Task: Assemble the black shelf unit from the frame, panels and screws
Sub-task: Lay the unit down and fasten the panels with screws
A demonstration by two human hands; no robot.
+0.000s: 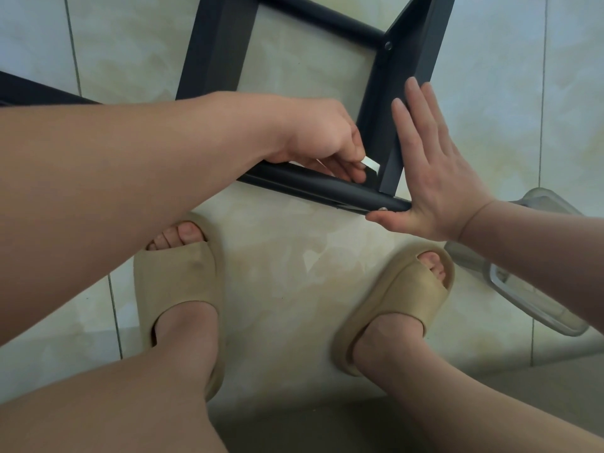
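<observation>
Frame [215, 53] might have slid if the flat right hand [434, 178] at two o'clock slipped; left hand [320, 138] pinched a white bit [371, 164].

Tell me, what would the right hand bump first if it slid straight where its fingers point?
Probably the black frame: the right hand lies flat beside its side bar, fingers pointing along it, so it would rub up that bar. Depth is unclear.
</observation>
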